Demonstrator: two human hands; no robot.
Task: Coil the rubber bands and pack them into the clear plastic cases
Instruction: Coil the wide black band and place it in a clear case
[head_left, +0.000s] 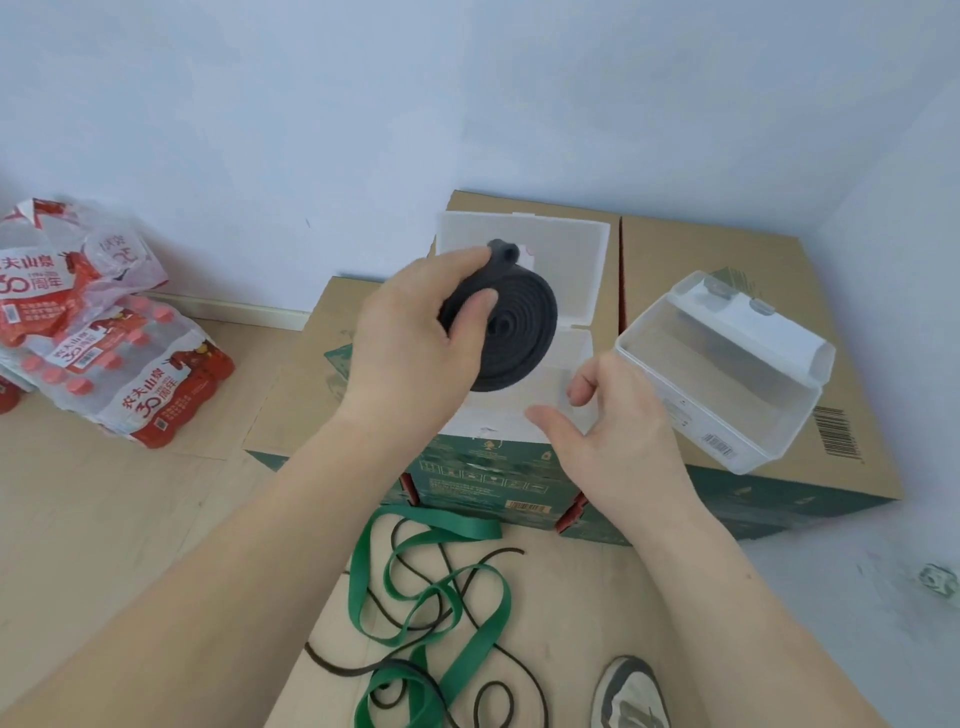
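Coiled black rubber band (511, 322), wound into a flat disc, is gripped in your left hand (415, 338), thumb across its face, above the open clear plastic case (571, 249) on the cardboard boxes (727, 254). Your right hand (618, 415) is relaxed and empty beside the case's near corner. A closed clear case (727, 374) rests to the right. A loose green band (431, 597) and a thin black band (519, 665) lie on the floor.
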